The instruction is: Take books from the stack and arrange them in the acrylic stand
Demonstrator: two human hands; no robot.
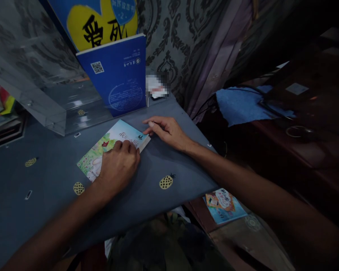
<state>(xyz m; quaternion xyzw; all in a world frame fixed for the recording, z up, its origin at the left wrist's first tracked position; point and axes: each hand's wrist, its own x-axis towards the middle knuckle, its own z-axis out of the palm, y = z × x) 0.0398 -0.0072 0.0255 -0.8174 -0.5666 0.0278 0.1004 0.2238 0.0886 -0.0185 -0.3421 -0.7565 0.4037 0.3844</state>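
Dim light fills the room, with a patterned curtain (186, 45) behind and dark furniture on the right. Nearer us, a grey-blue cloth printed with pineapples covers the surface (31, 210). We judge that this loose cloth is the first hazard, since a sideways push could drag or wrinkle it. On the far left stands a clear case (45, 98), with a blue booklet (115, 75) upright against it. A jolt to the surface could topple that booklet onto our fingers.

A picture book (110, 141) lies flat in the middle, just near of the booklet. Our left hand (118, 165) rests on its cover with the knuckles bent. That grip is not closed around anything and only presses down. Our right hand (169, 131) lies at the book's far right corner with its fingers stretched out and its thumb tip touching the edge. Its grip is loose and encloses nothing.

With neither grip closed on it, we think the book could skid right, off the surface's edge, toward a second book (224, 205) lying below. In this gloom a bent corner would be easy to miss.
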